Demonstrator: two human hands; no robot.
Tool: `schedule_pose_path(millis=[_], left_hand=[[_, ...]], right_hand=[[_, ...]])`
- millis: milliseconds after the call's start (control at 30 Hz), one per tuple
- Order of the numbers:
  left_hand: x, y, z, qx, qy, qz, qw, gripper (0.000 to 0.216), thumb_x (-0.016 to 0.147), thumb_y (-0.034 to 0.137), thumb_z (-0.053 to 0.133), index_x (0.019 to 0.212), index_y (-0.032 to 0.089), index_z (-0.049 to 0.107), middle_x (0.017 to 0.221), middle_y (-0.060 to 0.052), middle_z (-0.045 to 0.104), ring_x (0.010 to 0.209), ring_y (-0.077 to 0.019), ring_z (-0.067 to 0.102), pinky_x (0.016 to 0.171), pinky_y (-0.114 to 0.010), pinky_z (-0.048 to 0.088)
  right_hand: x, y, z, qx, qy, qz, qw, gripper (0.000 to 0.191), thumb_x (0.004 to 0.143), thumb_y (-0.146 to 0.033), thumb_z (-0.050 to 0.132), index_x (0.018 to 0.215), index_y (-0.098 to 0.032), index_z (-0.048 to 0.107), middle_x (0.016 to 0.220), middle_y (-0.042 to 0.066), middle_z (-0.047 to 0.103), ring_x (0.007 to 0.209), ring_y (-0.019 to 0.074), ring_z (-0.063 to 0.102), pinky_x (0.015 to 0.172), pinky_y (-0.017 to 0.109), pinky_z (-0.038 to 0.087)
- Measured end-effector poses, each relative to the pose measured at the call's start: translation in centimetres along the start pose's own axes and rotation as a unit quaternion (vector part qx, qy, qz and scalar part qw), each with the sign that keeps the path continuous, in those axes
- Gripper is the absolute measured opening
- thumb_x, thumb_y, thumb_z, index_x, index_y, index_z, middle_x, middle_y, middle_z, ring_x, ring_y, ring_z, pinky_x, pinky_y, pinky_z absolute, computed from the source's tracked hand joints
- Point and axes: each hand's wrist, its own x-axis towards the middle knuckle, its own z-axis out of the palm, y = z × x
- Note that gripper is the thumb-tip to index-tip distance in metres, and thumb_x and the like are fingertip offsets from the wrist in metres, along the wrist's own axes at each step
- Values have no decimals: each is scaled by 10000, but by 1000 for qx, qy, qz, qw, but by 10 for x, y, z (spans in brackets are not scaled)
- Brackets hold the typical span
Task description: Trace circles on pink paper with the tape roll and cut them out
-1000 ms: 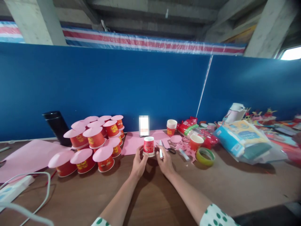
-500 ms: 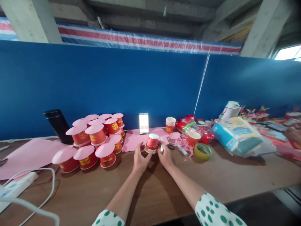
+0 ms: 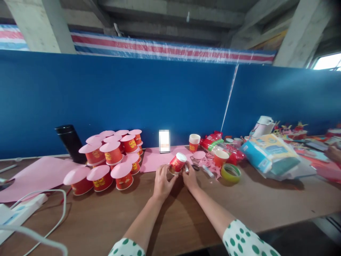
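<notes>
Both my hands are at an upside-down red paper cup [image 3: 177,163], tilted to the right on the brown table [image 3: 186,220]. My left hand [image 3: 162,183] curls round the cup's left side and rim. My right hand [image 3: 189,176] presses against its right side and also pinches a white pen [image 3: 186,169]. Small scissors [image 3: 195,167] lie just right of my right hand. A pink sheet of paper [image 3: 157,159] lies behind the cup.
A pile of several inverted red cups with pink paper discs [image 3: 112,161] stands at left, beside a black flask [image 3: 69,142]. A phone [image 3: 164,141], upright cups [image 3: 194,142], tape roll [image 3: 230,172], tissue pack [image 3: 271,156] and snack bags lie right. White cable and power strip [image 3: 18,213] near left.
The cup stood upright between my hands and has tipped over to the right. Both hands stayed on it. The camera shifted slightly.
</notes>
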Motion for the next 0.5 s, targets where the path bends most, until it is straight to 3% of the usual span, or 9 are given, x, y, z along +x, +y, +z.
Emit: schedule_pose_path(millis=[300,500], left_hand=[[0,7,-2,35,-11,64,997,365,814,224,509,1174,196,457,1081,-104,541,1026,-233,510,926,-398,402],[0,8,-3,49,-16,90,995,386,802,221,523,1178,175,444,1084,-107,532,1024,-233,500,910,-400,419]], right_hand=[[1,6,2,47,3,35,998,312,795,-230,426,1061,-132,557,767,45,629,507,135,540,478,247,461],[0,11,4,65,3,58,996,254,792,-246,444,1000,-150,554,673,9,592,475,114,499,467,220,445]])
